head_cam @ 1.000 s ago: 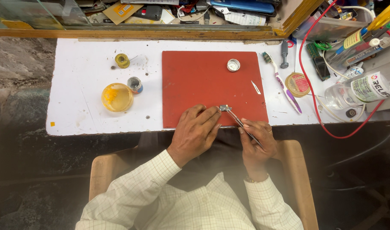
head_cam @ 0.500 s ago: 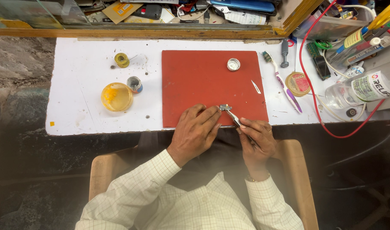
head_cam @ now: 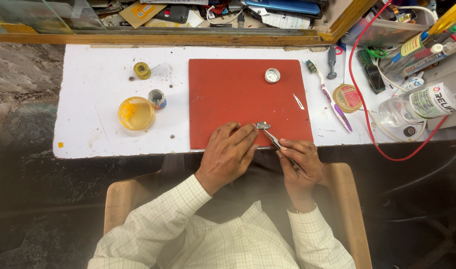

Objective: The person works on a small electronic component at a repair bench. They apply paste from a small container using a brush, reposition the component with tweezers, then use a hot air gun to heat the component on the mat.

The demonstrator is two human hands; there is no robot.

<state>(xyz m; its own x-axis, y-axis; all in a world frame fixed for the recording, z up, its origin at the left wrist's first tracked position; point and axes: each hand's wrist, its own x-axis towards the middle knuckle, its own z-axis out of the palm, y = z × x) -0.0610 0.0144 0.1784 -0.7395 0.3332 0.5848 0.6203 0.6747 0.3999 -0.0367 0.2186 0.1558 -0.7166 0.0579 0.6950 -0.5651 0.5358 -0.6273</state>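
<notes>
My right hand (head_cam: pixel 300 164) grips metal tweezers (head_cam: pixel 274 139) near the front edge of a red mat (head_cam: pixel 238 94). The tweezer tips pinch a small grey metal part (head_cam: pixel 263 126) lying on the mat. My left hand (head_cam: pixel 229 154) rests palm down on the mat's front edge, its fingertips touching or steadying that same small part. A small round silver cap (head_cam: pixel 272 75) sits on the mat's far side, and a thin silver blade-like sliver (head_cam: pixel 298 101) lies near the mat's right edge.
On the white table (head_cam: pixel 98 134) left of the mat stand a yellow dish (head_cam: pixel 136 113), a small jar (head_cam: pixel 157 98) and a yellow spool (head_cam: pixel 142 70). On the right are a toothbrush (head_cam: pixel 330 97), a round tin (head_cam: pixel 348 97), a clear bottle (head_cam: pixel 417 104) and a red cable (head_cam: pixel 367 119).
My right hand has shifted a little with the tweezers; the left hand stays over the small part. Nothing else on the table has moved.
</notes>
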